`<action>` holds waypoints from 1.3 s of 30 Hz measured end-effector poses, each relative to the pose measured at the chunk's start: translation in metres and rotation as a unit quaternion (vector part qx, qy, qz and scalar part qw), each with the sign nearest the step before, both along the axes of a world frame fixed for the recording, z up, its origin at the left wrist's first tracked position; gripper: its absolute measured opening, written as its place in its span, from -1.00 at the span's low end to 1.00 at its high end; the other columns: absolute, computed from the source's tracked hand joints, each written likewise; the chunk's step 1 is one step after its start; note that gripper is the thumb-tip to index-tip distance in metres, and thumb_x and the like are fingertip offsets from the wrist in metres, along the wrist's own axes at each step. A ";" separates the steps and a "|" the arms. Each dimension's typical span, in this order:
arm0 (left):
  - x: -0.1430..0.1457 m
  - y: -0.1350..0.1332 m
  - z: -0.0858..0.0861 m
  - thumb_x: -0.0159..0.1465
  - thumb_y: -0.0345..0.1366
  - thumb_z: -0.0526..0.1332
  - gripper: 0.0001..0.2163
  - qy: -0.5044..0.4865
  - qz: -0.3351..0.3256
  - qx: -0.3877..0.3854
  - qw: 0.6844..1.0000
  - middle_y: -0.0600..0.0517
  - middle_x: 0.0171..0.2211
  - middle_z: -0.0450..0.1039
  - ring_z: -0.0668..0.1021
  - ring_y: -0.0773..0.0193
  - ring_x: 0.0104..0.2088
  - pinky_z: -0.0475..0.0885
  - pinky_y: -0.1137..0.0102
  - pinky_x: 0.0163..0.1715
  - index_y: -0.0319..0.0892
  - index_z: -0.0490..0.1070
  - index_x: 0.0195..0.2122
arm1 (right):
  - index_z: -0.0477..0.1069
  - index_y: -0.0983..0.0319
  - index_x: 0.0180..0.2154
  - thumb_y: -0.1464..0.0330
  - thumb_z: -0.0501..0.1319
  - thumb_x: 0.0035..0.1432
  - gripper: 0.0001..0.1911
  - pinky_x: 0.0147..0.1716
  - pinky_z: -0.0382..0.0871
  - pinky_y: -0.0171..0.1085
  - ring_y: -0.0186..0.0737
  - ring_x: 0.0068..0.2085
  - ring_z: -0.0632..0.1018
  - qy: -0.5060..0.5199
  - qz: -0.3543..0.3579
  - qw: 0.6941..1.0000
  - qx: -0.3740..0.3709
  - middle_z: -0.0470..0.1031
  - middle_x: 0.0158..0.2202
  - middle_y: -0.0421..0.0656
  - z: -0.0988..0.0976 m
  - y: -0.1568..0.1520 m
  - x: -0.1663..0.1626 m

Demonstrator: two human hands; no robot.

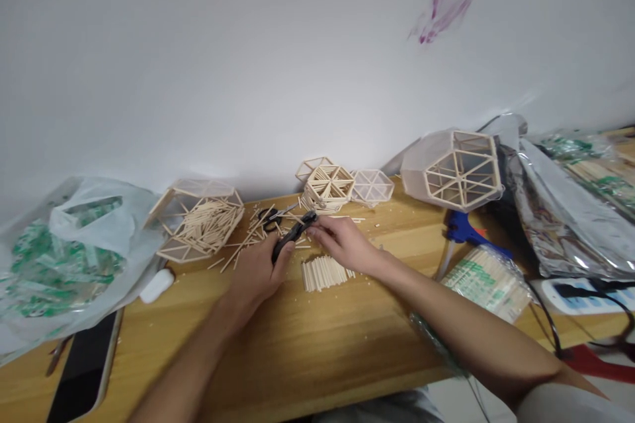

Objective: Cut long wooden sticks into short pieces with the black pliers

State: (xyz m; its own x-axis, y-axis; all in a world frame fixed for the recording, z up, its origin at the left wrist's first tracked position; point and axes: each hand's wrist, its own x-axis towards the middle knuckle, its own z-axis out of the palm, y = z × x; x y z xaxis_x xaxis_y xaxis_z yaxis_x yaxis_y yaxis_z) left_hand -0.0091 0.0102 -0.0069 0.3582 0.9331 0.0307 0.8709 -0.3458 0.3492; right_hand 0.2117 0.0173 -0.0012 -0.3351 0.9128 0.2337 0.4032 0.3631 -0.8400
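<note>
Over table (297,350): left hand (256,269) gripping black tool (290,238); beside tool's tip, right hand (344,241), hold unclear.

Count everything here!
tool: 1, black, centre
scissors: 1, black, centre
stick row: 1, pale, centre
loose sticks: many, pale, centre
hexagonal frames: several, pale, back
plastic bag: 1, white, left
phone: 1, black, left
case: 1, white, left
glue gun: 1, blue, right
stick packs: several, pale, right
pouch: 1, silver, right
power strip: 1, white, right
red object: 1, red, right
table: 1, brown, underneath
wall: 1, grey, back
left hand: 1, centre
right hand: 1, centre
</note>
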 end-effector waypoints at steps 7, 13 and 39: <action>0.000 0.000 -0.003 0.45 0.00 -0.10 -0.60 0.030 0.025 0.019 0.999 -0.08 -0.40 0.57 0.62 0.07 -0.36 0.31 0.33 -0.38 -0.14 0.38 -0.28 | 0.40 0.24 -0.41 0.29 0.11 0.37 -0.70 -0.42 0.13 -0.33 -0.30 -0.47 0.34 0.007 -0.003 1.000 -0.007 0.37 -0.54 -0.24 -0.001 0.000 -0.001; -0.003 0.000 -0.007 0.43 -0.01 -0.06 -0.64 -0.015 0.002 0.060 0.998 -0.08 -0.33 0.57 0.61 0.07 -0.32 0.36 0.31 -0.35 -0.13 0.39 -0.19 | 0.38 0.23 -0.45 0.29 0.10 0.36 -0.68 -0.43 0.11 -0.33 -0.31 -0.47 0.31 0.035 0.016 0.999 -0.019 0.32 -0.55 -0.24 0.005 -0.001 0.002; -0.007 0.002 -0.003 0.46 -0.04 -0.05 -0.60 0.043 -0.066 0.077 0.994 -0.05 -0.35 0.54 0.57 0.15 -0.34 0.33 0.33 -0.34 -0.16 0.44 -0.32 | 0.53 0.27 -0.13 0.24 0.26 0.19 -0.72 -0.55 0.33 -0.36 -0.26 -0.38 0.54 0.228 0.085 0.923 -0.299 0.58 -0.21 -0.07 0.013 0.010 0.015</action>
